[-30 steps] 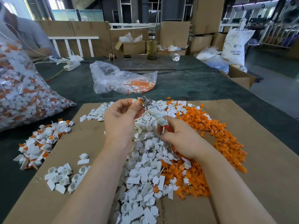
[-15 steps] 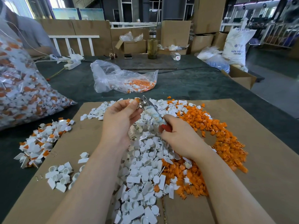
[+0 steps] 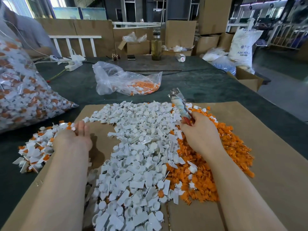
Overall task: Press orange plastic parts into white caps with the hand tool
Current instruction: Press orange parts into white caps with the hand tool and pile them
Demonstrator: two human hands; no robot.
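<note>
Gripping the hand tool (image 3: 180, 106) by its red handle, the right hand (image 3: 202, 132) sits at the near-right edge of the white caps (image 3: 138, 157), fingers curled round the handle; the tool's taped shaft angles up and away, its metal tip raised above the far edge of that pile. Left hand (image 3: 75, 139) lies to the left of the white caps, palm turned up, fingers loosely curled; a small white piece sits at the fingertips (image 3: 80, 126), though whether it is pinched or just touching cannot be told. Orange plastic parts (image 3: 216, 167) are heaped directly right of the white caps, the two piles touching and mixing along their border. Both piles rest on a cardboard sheet (image 3: 266, 164) laid over the dark green surface (image 3: 208, 87). Assembled pieces (image 3: 35, 147), white with orange, lie left of the white caps, just beyond the left hand. A clear plastic bag (image 3: 123, 80) holding orange and white parts lies beyond the white caps.
</note>
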